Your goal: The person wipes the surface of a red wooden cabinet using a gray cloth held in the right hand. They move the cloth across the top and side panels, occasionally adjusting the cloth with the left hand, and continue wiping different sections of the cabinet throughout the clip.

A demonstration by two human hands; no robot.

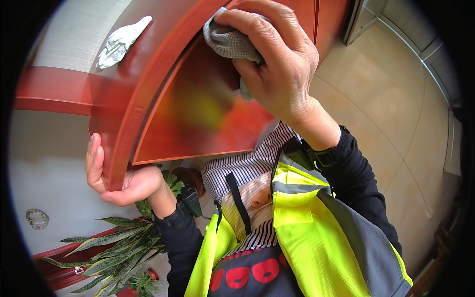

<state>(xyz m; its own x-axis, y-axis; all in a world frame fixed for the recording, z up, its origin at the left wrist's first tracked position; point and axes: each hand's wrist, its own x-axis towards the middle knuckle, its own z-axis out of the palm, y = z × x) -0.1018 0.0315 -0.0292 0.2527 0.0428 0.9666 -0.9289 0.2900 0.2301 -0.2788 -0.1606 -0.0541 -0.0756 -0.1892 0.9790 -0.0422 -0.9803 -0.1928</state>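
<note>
My right hand (274,55) is closed around a bunched grey cloth (233,41), up against the edge of a glossy red wooden piece of furniture (128,122). A loose end of the cloth hangs below my palm. Lower left, my left hand (130,185) cups the near corner of the same red edge, thumb on the near side and fingers round the outer side. Between the hands, a smooth red panel (207,115) set under the edge reflects a yellow blur. A crumpled white cloth or tissue (124,42) lies on the red top.
A snake plant (118,245) and a smaller spiky potted plant (144,280) stand at the lower left. Beige floor tiles (374,100) extend on the right towards a framed door or window (412,33). A white wall (70,159) bears a small oval plaque (37,219).
</note>
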